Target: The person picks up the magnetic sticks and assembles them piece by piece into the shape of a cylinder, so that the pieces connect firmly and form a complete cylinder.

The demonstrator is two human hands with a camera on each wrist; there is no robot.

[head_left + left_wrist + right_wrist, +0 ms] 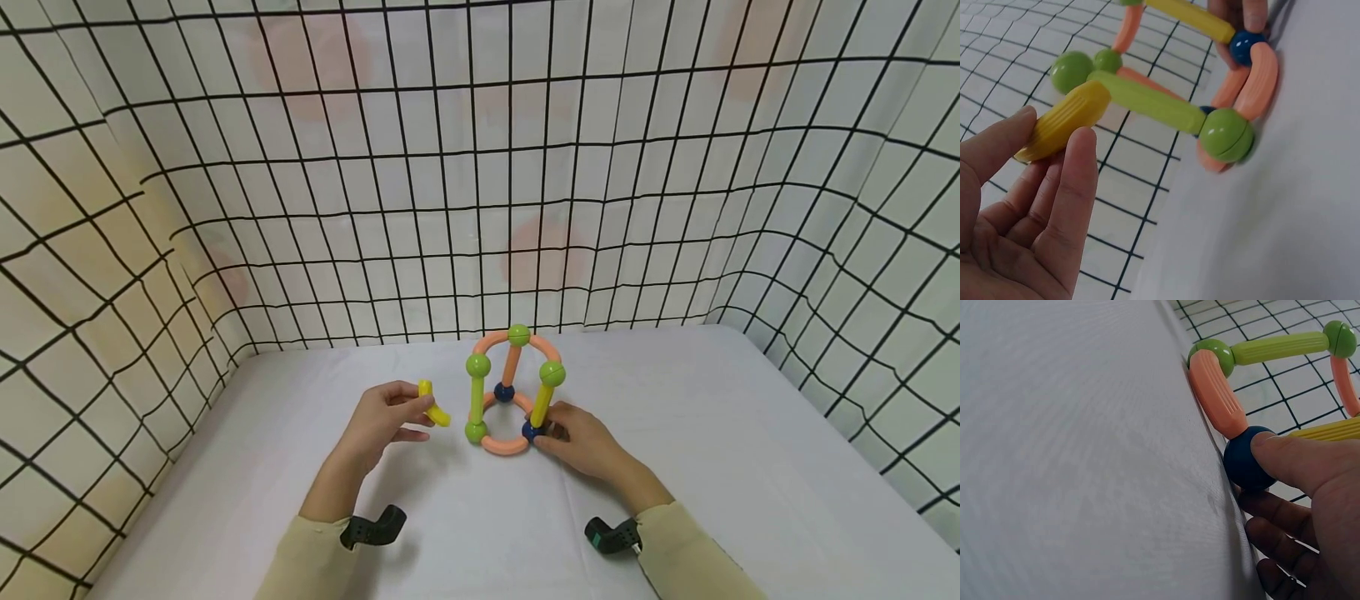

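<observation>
Plastic rods and balls already stand as a small cage-like frame (510, 392) in the middle of the table: a ring of curved orange pieces on the surface, upright green, yellow and orange ribbed rods (477, 398) rising from it, green balls (477, 365) capping them, and orange arcs joining the top. By the look of it, most of the build is done. You have one piece not yet joined: the short yellow ribbed plastic rod (1065, 120), which your left hand (384, 421) pinches between thumb and fingertips, just beside the frame's left side but apart from it.

Your right hand (581, 442) steadies the base. Its thumb presses on the dark blue plastic ball (1249, 457) at the front right of the ring, and the other fingers curl beneath and behind it against the table. I judge that what is left is seating the yellow rod somewhere on the frame; where it belongs I cannot tell.

You are working on a plain white table surface (720, 433), with nothing else lying on it. White sheeting crossed by a black grid of lines (300, 167) closes in the back and both sides.
</observation>
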